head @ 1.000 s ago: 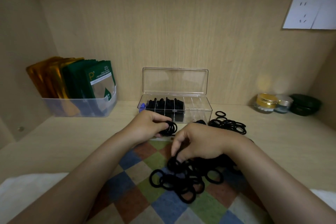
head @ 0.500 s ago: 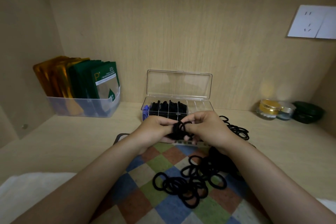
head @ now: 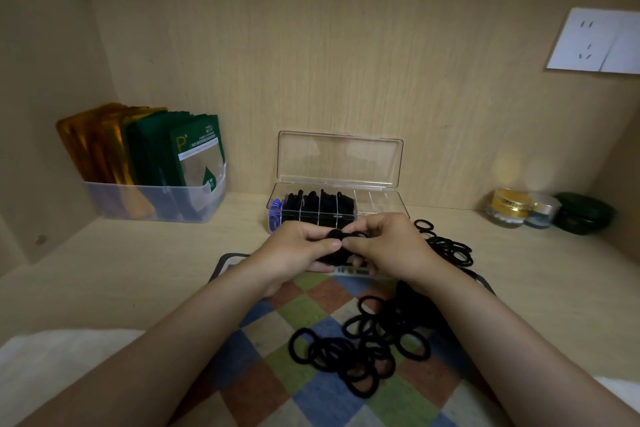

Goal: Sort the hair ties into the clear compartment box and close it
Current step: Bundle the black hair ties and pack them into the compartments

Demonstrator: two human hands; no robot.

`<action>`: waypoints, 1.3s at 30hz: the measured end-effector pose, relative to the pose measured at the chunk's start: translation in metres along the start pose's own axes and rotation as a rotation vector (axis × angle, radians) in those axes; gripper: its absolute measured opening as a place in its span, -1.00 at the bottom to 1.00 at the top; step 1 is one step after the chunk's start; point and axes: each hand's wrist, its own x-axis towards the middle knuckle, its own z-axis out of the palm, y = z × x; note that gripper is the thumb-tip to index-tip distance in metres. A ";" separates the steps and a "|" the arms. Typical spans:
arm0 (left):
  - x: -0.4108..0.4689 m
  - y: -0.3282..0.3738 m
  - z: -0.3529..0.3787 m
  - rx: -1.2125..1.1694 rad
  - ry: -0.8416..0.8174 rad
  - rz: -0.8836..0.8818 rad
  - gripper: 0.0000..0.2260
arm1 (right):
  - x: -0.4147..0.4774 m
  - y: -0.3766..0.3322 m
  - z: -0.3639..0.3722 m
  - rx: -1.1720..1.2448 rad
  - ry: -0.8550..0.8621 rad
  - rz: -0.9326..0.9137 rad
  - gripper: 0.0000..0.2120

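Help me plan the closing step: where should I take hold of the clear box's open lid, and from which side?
Take the lid by its free top edge, near the small middle tab, probably from above. It stands upright, hinged along the back of the compartment box, so that edge swings forward and down. The left hand and right hand hold hair ties now.

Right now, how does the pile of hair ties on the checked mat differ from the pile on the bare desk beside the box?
The mat pile lies on the checked mat, nearer the camera; the desk pile lies on bare wood right of the clear box. The mat pile looks larger and spread out; the desk pile looks smaller and tighter. Both are loose black loops outside the box.
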 end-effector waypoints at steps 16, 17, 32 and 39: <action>-0.003 0.003 0.001 0.002 0.045 0.029 -0.76 | -0.006 -0.012 -0.002 0.266 -0.038 -0.071 -0.86; -0.004 0.004 0.003 -0.007 0.014 0.036 -0.76 | -0.005 -0.011 0.000 0.208 0.002 -0.090 -0.86; -0.008 0.007 0.007 -0.077 -0.177 0.114 -0.69 | -0.003 -0.005 -0.003 0.173 0.127 -0.017 -0.82; -0.007 0.010 0.003 -0.024 0.011 0.192 -0.64 | -0.005 -0.006 -0.009 0.408 -0.074 0.204 -0.60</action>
